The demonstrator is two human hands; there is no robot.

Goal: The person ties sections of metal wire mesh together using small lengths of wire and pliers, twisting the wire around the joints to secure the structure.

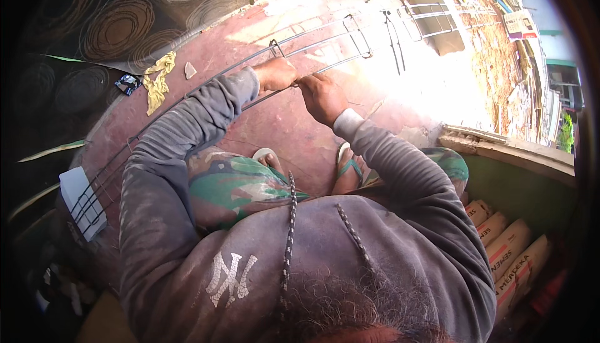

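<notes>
A long rebar cage [323, 36] of steel rods and bent stirrups runs from the lower left to the upper right, over a worn reddish floor. My left hand [277, 74] is a fist on the cage, just below a stirrup [275, 47]. Beside it, my right hand [322, 95] grips the nearest rod with bent fingers where that rod meets a stirrup. The fingertips of both hands almost touch, and they hide the joint between them. Farther along, thin dark stirrups [395, 45] hang or lean near the cage, in strong glare.
The cage's left end lies over a pale block [82, 197]. A yellow cloth [159, 82] and a small broken piece [190, 70] lie on the floor. Cement bags [508, 244] stand at the lower right, below a wooden sill [506, 148]. Patterned sheeting [119, 26] covers the upper left.
</notes>
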